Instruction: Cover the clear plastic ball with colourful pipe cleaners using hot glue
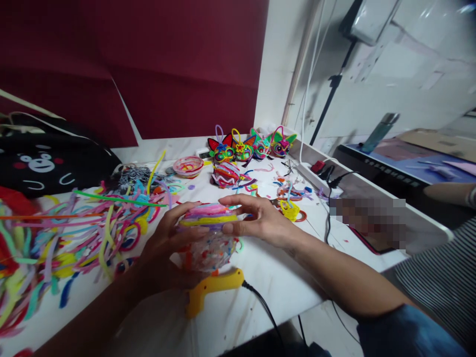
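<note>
We cup the coiled pipe-cleaner bowl (208, 233) between left hand (171, 238) and right hand (256, 218), fingers pressed around its rim, steadying it above the yellow glue gun (211, 287) on the table (260, 297)

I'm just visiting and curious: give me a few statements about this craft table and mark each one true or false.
1. Both hands hold the striped ball: the left hand and the right hand are on the ball. True.
2. The yellow glue gun lies on the table just in front of the ball. True.
3. The four colourful masks are stacked on the person's lap. False: they stand in a row at the far edge of the table.
4. The loose fuzzy wires are piled to the right of the ball. False: the big pile lies to its left.
5. The small woven bowl sits on the table beyond the ball. True.
</note>
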`<move>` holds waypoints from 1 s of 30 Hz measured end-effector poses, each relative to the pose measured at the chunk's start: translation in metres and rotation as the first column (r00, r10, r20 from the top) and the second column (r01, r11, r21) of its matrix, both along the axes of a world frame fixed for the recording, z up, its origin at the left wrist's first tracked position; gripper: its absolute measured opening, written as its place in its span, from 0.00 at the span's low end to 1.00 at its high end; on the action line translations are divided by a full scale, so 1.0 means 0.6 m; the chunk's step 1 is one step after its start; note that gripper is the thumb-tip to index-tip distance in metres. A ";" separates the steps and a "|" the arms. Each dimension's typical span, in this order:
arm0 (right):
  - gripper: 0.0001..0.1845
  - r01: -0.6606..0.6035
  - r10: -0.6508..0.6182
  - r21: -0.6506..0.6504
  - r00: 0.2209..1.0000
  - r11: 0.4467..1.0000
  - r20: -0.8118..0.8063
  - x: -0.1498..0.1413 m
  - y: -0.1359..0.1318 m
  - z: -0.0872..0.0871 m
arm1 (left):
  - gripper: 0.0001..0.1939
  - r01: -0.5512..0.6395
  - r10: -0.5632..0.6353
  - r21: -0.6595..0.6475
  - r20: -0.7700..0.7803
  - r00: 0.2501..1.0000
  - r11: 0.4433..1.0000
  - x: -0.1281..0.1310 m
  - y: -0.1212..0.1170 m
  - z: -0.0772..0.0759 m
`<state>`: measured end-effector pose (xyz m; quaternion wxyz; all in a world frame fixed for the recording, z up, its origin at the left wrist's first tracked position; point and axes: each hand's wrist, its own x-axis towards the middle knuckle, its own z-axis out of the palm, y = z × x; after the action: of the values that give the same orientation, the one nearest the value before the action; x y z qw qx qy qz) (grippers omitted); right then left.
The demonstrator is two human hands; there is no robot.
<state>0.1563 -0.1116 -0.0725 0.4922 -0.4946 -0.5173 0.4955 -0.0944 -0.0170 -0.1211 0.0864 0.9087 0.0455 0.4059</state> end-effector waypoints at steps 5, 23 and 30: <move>0.29 -0.001 -0.002 -0.049 0.999 0.999 -0.050 -0.004 0.001 -0.002 | 0.34 -0.008 0.008 0.020 0.004 1.000 1.000 0.003 -0.002 -0.001; 0.28 0.047 -0.045 0.036 0.997 0.998 -0.065 0.001 0.008 -0.007 | 0.36 -0.001 -0.002 -0.094 -0.025 1.000 0.996 -0.003 0.014 -0.011; 0.27 0.074 -0.078 0.069 0.996 0.995 0.048 0.000 0.005 -0.004 | 0.35 0.005 -0.007 -0.073 -0.035 0.999 0.997 -0.002 0.016 -0.010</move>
<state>0.1563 -0.1087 -0.0749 0.5138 -0.5096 -0.5269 0.4458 -0.0956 -0.0073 -0.1273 0.1201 0.9120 0.0590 0.3877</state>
